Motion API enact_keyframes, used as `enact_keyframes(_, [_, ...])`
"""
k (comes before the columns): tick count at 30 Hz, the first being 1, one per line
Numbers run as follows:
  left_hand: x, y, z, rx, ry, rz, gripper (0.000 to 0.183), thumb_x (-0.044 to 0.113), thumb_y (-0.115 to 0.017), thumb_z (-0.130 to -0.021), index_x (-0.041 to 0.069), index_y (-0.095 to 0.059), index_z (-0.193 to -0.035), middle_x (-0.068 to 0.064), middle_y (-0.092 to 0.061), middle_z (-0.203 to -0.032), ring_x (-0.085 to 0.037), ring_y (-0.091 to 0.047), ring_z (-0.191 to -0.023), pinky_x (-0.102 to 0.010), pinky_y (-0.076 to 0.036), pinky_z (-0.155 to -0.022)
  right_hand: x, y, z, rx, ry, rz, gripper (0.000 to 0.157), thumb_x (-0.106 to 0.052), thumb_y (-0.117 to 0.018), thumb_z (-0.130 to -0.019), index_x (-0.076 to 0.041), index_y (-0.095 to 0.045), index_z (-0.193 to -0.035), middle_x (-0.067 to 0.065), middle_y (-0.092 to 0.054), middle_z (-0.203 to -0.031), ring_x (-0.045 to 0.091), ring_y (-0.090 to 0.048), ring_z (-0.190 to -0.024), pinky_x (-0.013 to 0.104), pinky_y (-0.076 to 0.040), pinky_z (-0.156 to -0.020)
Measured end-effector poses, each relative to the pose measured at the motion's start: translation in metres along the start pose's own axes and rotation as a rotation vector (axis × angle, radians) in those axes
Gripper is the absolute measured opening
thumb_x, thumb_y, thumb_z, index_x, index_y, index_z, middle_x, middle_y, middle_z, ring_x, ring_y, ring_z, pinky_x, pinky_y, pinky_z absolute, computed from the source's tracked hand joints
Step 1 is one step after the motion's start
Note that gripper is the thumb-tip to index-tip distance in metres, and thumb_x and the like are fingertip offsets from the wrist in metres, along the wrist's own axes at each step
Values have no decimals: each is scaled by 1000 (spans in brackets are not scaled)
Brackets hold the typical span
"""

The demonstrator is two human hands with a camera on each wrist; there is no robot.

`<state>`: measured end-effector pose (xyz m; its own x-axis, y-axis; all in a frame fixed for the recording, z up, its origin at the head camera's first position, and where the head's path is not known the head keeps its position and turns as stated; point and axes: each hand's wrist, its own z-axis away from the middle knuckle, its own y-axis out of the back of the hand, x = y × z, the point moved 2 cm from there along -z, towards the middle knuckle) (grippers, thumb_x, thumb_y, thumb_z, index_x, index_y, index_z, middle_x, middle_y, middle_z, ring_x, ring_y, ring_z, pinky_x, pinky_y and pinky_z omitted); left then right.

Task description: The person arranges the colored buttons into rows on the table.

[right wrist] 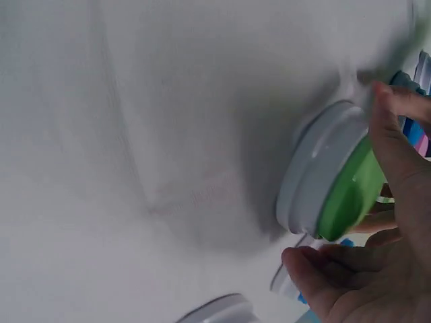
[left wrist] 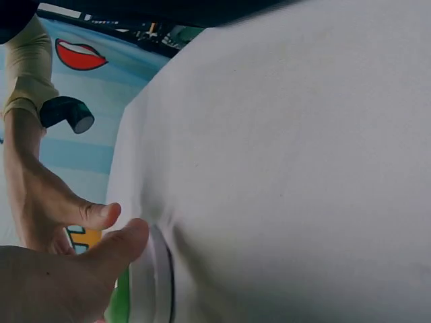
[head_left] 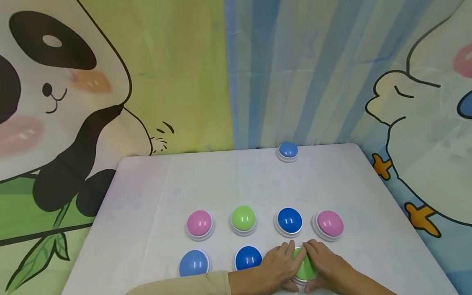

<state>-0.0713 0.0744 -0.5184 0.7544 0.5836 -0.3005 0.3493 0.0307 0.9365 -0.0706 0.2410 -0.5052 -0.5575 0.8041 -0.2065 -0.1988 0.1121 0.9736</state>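
Between my two hands is a round push button with a green dome [head_left: 305, 270] and a white base, at the table's near side. My left hand [head_left: 280, 262] curls round its left side, thumb toward me, its fingertips meeting the right hand's at the far edge. My right hand [head_left: 328, 264] curls round the right side. In the left wrist view the left thumb [left wrist: 121, 245] lies at the white base's rim. The right wrist view shows the green dome [right wrist: 353, 192] between the right thumb [right wrist: 399, 138] and fingers. The hands partly cover the button.
Left of my hands sit a blue button [head_left: 248, 258] and a lighter blue button [head_left: 194, 263]. Farther back are a pink button [head_left: 199, 223], a green button [head_left: 243, 218], a blue button [head_left: 289, 220] and another pink button [head_left: 330, 223]. One blue button [head_left: 288, 150] stands at the table's far edge.
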Motion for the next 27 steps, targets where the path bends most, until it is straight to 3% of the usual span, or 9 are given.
enact_keyframes(3, [-10,5,1,81,-19,86,92,81,-55,-74,14,-46,-136,-2,-64,-114,-5,-56,-84,-10,-52,-67,-5,12,1,-3,-21,21,98,-74,-71,-61,-2,-52,-126,7,-55,-118,19,-53,-101,34,-59,-81])
enact_keyframes(8, [-35,14,-6,183,-43,289,75,68,-52,-87,10,-49,-135,3,-63,-115,-4,-57,-93,-10,-52,-77,-6,37,-6,67,-46,40,90,-68,-72,-68,-2,-54,-127,9,-59,-120,21,-59,-106,36,-59,-79])
enact_keyframes(12, [-59,14,-19,118,5,441,68,63,-50,-91,12,-48,-136,3,-62,-123,-7,-59,-106,-15,-52,-85,2,52,-21,163,-26,99,80,-58,-75,-73,-1,-57,-126,10,-62,-119,22,-63,-105,35,-60,-78])
enact_keyframes(16, [-89,6,-39,-11,102,575,67,60,-46,-94,12,-45,-141,-2,-59,-134,-12,-57,-119,-21,-53,-91,19,62,-50,229,-34,126,70,-44,-80,-74,2,-59,-123,12,-64,-115,24,-64,-102,35,-59,-79])
enact_keyframes(22, [-131,-19,-81,-94,263,606,65,56,-51,-94,12,-45,-141,-5,-60,-135,-18,-59,-119,-29,-55,-93,56,70,-104,231,-90,100,58,-34,-78,-80,4,-60,-120,17,-66,-109,30,-66,-97,40,-60,-73])
enact_keyframes(27, [-169,-44,-121,-114,360,667,62,46,-57,-95,9,-42,-142,-8,-57,-139,-22,-57,-123,-33,-51,-101,88,76,-153,252,-149,181,55,-33,-76,-83,4,-58,-120,20,-66,-106,31,-65,-91,41,-60,-69])
